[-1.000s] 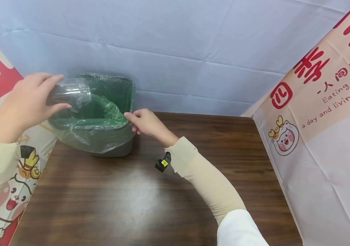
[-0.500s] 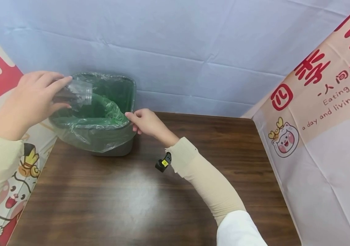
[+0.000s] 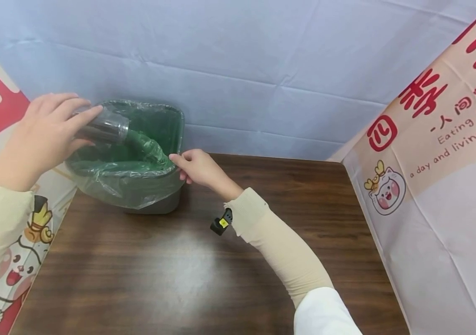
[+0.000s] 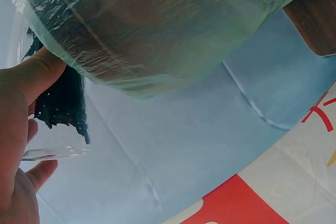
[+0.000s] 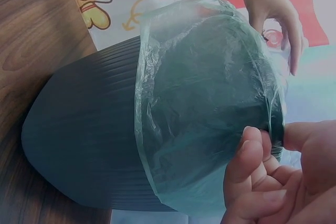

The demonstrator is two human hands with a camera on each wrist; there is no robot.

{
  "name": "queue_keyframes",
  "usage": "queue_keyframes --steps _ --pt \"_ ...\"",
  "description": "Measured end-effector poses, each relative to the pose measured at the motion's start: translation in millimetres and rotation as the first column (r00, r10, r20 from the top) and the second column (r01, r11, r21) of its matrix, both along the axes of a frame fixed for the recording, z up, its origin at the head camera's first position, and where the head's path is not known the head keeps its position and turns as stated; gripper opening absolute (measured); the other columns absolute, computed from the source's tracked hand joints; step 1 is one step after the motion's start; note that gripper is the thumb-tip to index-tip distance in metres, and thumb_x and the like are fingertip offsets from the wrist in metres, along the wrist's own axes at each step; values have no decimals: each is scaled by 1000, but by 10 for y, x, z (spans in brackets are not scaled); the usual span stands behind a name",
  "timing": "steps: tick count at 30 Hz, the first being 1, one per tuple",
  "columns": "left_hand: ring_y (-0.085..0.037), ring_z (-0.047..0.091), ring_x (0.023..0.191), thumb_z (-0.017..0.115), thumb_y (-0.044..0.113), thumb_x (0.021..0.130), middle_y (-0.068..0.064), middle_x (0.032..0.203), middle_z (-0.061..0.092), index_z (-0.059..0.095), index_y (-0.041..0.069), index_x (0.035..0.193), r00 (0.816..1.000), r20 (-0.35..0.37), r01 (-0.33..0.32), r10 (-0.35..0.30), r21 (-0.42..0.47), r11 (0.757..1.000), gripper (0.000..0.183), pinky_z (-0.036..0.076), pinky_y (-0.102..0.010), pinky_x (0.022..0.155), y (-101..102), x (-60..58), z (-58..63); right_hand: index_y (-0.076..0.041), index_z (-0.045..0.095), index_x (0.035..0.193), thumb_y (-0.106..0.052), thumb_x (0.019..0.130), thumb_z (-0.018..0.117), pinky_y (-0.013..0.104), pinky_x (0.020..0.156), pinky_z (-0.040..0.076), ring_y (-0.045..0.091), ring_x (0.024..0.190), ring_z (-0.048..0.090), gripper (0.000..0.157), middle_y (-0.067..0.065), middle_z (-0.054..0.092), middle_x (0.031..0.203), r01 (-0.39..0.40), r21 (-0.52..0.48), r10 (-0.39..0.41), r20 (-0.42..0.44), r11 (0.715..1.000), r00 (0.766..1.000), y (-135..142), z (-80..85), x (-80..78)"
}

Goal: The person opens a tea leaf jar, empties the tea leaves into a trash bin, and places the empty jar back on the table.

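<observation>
A clear plastic jar (image 3: 114, 126) holding dark contents (image 4: 62, 95) is tilted nearly sideways above a green-lined bin (image 5: 79, 135), its ridged end pointing right and slightly down; the nearer left hand (image 3: 47, 132), back upward, grips it from the left, while the right hand (image 3: 198, 166) pinches the green liner (image 3: 133, 193) at the near right rim

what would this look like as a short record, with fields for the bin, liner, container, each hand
bin: upright on the wooden table
liner: translucent green, folded over the bin's rim
left hand: holds the clear container
container: tilted, over the bin's opening
contents: dark material, kind unclear
right hand: pinches the liner at the bin's rim
backdrop: pale blue, behind the bin
</observation>
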State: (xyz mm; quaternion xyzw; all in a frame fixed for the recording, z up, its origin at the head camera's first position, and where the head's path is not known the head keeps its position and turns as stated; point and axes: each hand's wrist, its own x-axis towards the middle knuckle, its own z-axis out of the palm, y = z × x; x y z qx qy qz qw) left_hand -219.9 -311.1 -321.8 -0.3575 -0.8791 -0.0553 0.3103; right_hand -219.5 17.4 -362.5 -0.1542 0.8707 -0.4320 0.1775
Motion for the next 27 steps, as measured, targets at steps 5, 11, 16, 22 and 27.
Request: queue_keyframes --steps 5,11,16,22,27 --pt "-47 44 130 91 -4 61 -24 136 56 55 11 144 1000 9 -1 1 -9 1000 92 31 -61 112 7 7 1 -11 55 71 -45 106 53 29 54 41 18 55 57 49 12 68 73 10 -8 -10 4 1000 1000 3 -4 -1" --pt "-49 46 126 91 -8 57 -26 135 55 55 8 143 999 8 36 -36 -17 999 95 26 -54 119 4 1 3 -12 54 69 -45 105 54 29 54 41 17 54 56 49 2 63 65 12 -9 -12 0 1000 1000 -1 -7 -4" --pt "-51 46 123 90 -12 56 -29 133 55 56 6 141 999 20 50 -50 -22 999 94 21 -52 122 8 2 20 -11 55 70 -46 105 54 28 55 42 16 54 56 50 2 63 66 8 -2 -8 -6 1000 1000 2 -3 -1" --pt "-51 46 124 87 -15 59 -29 133 55 59 5 138 999 21 50 -50 -30 998 86 18 -54 122 24 5 42 -11 55 70 -47 105 53 28 53 41 15 54 56 50 2 63 66 10 4 -10 -6 1000 1000 6 1 1" --pt "-50 44 128 84 -18 61 -28 134 55 60 5 137 998 11 61 -61 -39 997 83 16 -54 122 26 -4 39 -11 55 70 -47 105 53 28 54 41 15 55 56 50 2 63 66 11 11 -11 -3 1000 1000 3 3 -2"
